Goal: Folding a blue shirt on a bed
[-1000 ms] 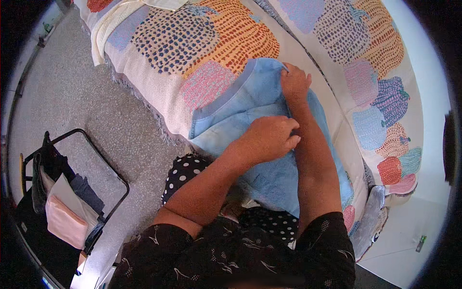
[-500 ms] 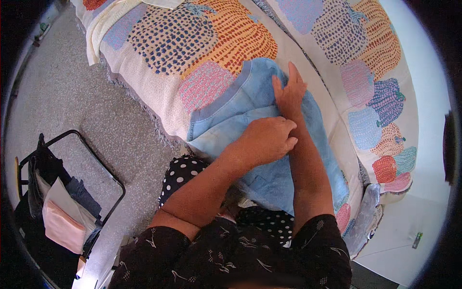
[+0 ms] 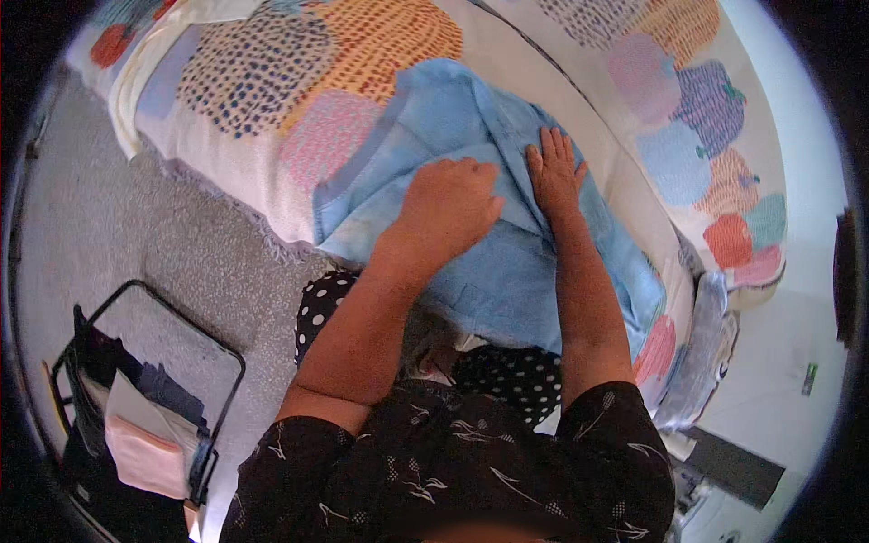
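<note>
A light blue denim-like garment (image 3: 480,281) with a darker band along its left edge lies creased over the near side of a seat and toward my lap. My left hand (image 3: 450,204) is curled with its knuckles up over the middle of the cloth. Its fingertips are hidden, so whether they pinch the fabric does not show. To its right, my right hand (image 3: 557,176) lies flat near the cloth's right edge, fingers stretched away from me and thumb apart. Folds run through the cloth between the two hands.
Under the garment is a cream throw (image 3: 217,172) with colourful pumpkin patterns and a fringed edge. A matching patterned cover (image 3: 724,163) rises at the right. At lower left, a black-framed rack (image 3: 231,344) holds folded clothes (image 3: 149,457). A clear plastic bag (image 3: 701,344) sits at right.
My left hand has moved left off my right forearm, onto the cloth. My right hand now lies flat instead of raised with fingers apart. The view has shifted, and the garment appears more spread.
</note>
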Action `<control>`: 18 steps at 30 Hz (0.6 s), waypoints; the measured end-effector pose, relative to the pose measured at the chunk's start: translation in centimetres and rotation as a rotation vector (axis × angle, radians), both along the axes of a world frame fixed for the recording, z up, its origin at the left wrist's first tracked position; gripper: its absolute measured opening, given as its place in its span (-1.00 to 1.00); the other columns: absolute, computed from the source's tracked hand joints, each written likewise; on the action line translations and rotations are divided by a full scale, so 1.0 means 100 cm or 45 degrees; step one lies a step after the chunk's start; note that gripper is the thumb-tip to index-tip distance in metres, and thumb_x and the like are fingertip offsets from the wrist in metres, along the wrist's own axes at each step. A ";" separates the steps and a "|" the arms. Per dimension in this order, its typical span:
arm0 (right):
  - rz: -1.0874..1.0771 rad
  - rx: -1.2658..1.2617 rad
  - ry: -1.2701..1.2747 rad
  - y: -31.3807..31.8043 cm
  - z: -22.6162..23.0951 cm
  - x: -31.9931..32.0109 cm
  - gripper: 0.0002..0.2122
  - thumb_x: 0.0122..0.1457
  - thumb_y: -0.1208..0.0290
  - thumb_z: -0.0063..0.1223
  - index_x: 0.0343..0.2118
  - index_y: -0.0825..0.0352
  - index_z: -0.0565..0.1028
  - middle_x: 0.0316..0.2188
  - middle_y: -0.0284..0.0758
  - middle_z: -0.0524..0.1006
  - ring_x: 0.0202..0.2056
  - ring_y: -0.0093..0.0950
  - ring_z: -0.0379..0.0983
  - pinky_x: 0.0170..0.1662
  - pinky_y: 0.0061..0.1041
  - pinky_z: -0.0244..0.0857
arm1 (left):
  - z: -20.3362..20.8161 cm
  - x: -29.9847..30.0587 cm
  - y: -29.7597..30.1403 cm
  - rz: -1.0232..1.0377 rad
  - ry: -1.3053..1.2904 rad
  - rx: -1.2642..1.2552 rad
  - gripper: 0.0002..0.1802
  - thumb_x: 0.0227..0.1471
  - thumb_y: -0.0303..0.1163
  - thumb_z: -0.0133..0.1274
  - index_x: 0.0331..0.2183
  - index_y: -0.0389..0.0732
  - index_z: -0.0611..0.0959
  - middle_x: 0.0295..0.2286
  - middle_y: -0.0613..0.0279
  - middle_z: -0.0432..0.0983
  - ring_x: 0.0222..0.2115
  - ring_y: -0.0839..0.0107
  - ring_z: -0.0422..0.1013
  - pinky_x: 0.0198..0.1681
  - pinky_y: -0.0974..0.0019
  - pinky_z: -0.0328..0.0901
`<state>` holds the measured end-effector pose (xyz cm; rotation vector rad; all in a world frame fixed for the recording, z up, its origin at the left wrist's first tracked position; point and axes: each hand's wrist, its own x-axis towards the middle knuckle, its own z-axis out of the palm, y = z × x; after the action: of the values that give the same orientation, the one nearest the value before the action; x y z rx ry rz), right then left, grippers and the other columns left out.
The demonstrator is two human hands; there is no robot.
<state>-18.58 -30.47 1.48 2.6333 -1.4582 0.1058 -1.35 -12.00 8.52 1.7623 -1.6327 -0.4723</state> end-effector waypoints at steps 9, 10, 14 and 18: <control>-0.005 -0.030 0.369 0.046 -0.035 -0.191 -0.58 0.20 0.17 -0.29 0.13 0.07 0.15 0.22 -0.30 0.00 0.21 -0.28 -0.08 0.08 0.23 -0.22 | 0.009 0.005 -0.002 0.220 0.066 0.060 -0.60 -0.04 -0.18 0.00 -0.17 -0.21 0.51 -0.25 0.00 0.48 -0.25 0.05 0.41 -0.18 0.14 0.29; -0.008 -0.029 0.364 0.057 -0.025 -0.186 -0.58 0.20 0.17 -0.29 0.13 0.07 0.15 0.22 -0.30 0.00 0.21 -0.28 -0.08 0.08 0.23 -0.22 | 0.008 0.008 0.001 0.217 0.060 0.060 -0.60 -0.04 -0.18 0.00 -0.17 -0.21 0.51 -0.25 0.00 0.48 -0.25 0.05 0.41 -0.18 0.14 0.29; -0.376 0.127 -0.216 0.057 -0.011 -0.214 -0.62 0.20 0.27 -0.28 0.07 0.28 0.21 0.19 -0.18 0.04 0.20 -0.24 -0.06 0.13 0.03 -0.14 | 0.007 0.009 -0.004 0.280 0.133 -0.039 -0.58 -0.03 -0.20 0.00 -0.14 -0.23 0.49 -0.24 0.00 0.48 -0.23 0.10 0.42 -0.16 0.20 0.29; -0.017 -0.104 -0.921 0.071 0.022 -0.159 -0.55 0.17 0.29 -0.23 0.08 0.41 0.17 0.16 -0.08 0.09 0.19 -0.18 -0.05 0.20 -0.20 -0.17 | 0.011 0.007 -0.005 0.421 0.333 -0.121 -0.56 0.00 -0.23 0.00 -0.11 -0.28 0.46 -0.23 0.02 0.49 -0.18 0.19 0.42 -0.13 0.25 0.28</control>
<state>-34.50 -23.42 3.71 2.6319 -1.5811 1.1893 -0.65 -12.53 9.65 1.7716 -1.1394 -0.4397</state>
